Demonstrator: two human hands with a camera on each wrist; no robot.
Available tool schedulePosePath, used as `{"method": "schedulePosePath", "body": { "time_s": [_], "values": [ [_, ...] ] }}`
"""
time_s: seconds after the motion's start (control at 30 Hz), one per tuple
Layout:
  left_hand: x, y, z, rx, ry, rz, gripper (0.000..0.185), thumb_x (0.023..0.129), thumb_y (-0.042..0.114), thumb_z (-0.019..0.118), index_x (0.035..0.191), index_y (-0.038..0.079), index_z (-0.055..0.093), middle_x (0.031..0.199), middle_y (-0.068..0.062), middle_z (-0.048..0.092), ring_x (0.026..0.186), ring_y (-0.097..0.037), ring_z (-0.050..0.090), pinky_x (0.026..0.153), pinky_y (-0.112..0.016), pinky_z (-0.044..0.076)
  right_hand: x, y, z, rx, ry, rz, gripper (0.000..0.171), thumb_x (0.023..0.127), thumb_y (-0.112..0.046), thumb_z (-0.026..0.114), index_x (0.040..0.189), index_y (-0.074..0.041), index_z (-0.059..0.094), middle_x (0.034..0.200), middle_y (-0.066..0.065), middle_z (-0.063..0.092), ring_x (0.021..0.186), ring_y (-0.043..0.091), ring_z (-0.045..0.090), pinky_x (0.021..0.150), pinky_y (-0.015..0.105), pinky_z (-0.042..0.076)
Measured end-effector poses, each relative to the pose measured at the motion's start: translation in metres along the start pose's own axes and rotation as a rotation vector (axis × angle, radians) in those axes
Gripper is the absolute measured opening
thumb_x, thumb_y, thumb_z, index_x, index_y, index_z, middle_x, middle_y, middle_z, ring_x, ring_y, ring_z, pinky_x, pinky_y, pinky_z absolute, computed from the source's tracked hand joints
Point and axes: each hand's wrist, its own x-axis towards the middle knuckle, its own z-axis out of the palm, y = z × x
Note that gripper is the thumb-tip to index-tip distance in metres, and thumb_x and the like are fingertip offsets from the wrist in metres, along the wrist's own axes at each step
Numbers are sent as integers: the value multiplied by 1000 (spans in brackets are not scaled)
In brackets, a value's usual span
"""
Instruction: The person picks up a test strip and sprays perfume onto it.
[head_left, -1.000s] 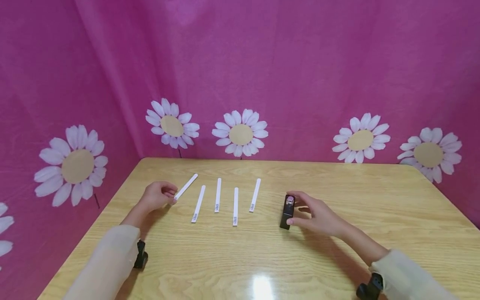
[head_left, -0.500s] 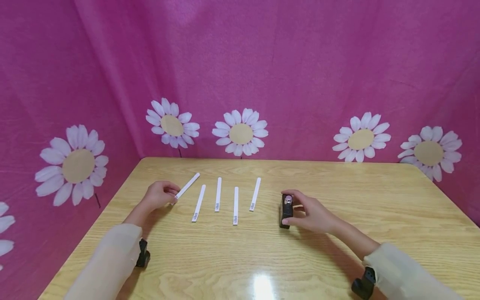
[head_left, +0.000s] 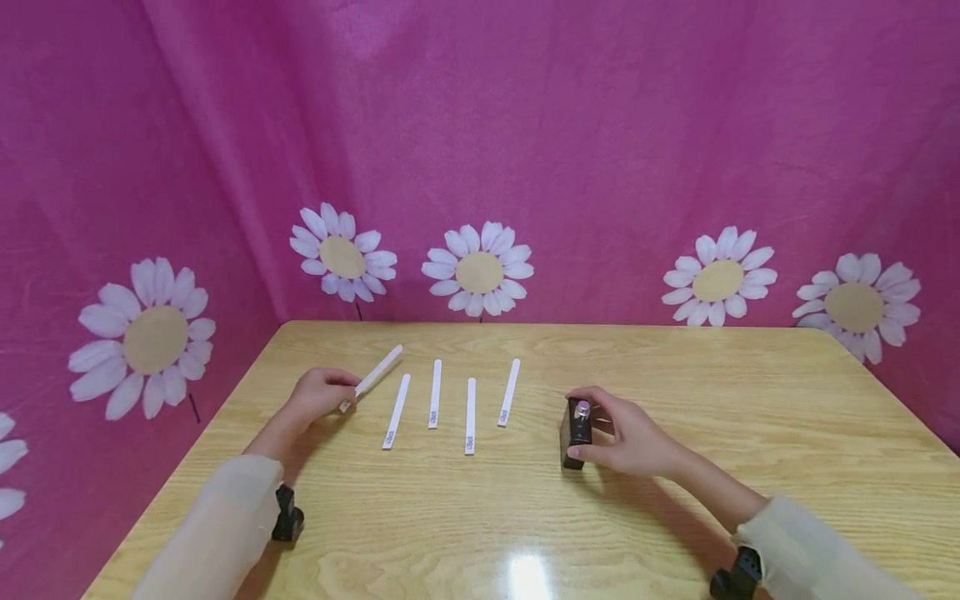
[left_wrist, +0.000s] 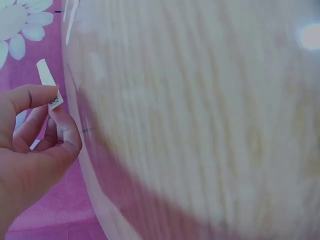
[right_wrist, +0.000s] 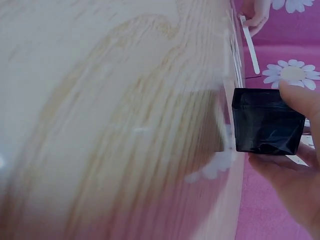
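Note:
In the head view my left hand (head_left: 321, 395) pinches the printed end of a white paper test strip (head_left: 378, 370) between thumb and fingers. The strip slants up and away to the right, its shadow falling on the wood. The left wrist view has the same strip (left_wrist: 46, 75) rising from the fingertips. My right hand (head_left: 628, 433) grips a dark perfume bottle (head_left: 574, 435), thumb and fingers on opposite sides, a small purplish spray top facing up. Seen from the right wrist, the bottle (right_wrist: 267, 122) is a glossy black block.
Several more white strips (head_left: 471, 417) lie spaced apart on the wooden table (head_left: 420, 525) between the hands, printed ends toward me. A pink curtain (head_left: 600, 150) with daisies hangs behind the table and along its left side.
The strip's far end has come up a little, and its shadow now shows. The bottle has turned slightly in the right hand, so more of its left side faces the camera.

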Motion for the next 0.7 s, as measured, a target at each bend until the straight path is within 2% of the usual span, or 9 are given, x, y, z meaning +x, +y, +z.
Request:
{"method": "schedulePosePath", "body": {
  "time_s": [0.07,0.2,0.33,0.4,0.47,0.6,0.7],
  "values": [
    [-2,2,0,-40,2,-25,34,76,4,61,107,-8,67,87,-7,70,75,-6,53,65,-16,45,-2,0,-2,18,13,19,61,78,-14,79,128,5,49,106,13,62,101,21,66,92,33,57],
    [-2,5,1,-137,-17,-68,37,79,4,62,113,-10,63,75,5,65,68,-2,53,61,-15,47,-6,-2,-7,72,42,59,62,79,-14,78,133,-2,48,113,13,60,103,20,62,93,33,56],
    [-3,8,1,-233,-36,-105,39,82,4,64,117,-12,60,78,5,64,67,-1,54,61,-15,52,-7,-4,-11,102,86,83,64,79,-14,78,135,-9,48,123,15,57,107,26,61,95,39,55],
    [-4,10,1,-280,-49,-105,40,83,3,64,119,-14,58,78,5,64,67,-1,55,62,-16,53,-8,-4,-12,110,114,94,63,80,-13,77,136,-11,48,127,15,56,108,28,61,96,39,55],
    [-7,14,1,-309,-65,-95,42,83,3,65,120,-15,56,78,5,64,68,0,56,63,-15,54,-7,-5,-13,116,144,97,62,82,-12,76,137,-11,48,129,15,56,108,24,61,95,38,55],
    [-13,20,1,-354,-97,-67,45,84,3,67,122,-17,53,77,8,64,68,2,57,66,-15,54,-6,-7,-13,148,199,77,60,85,-8,71,139,-5,46,123,16,56,100,7,60,90,24,57],
    [-14,22,2,-353,-119,-41,45,84,5,68,121,-16,55,80,7,65,70,2,58,67,-15,54,-4,-9,-13,174,226,42,60,85,-4,69,140,-3,44,119,17,55,97,1,59,87,19,56]
  ]
}}
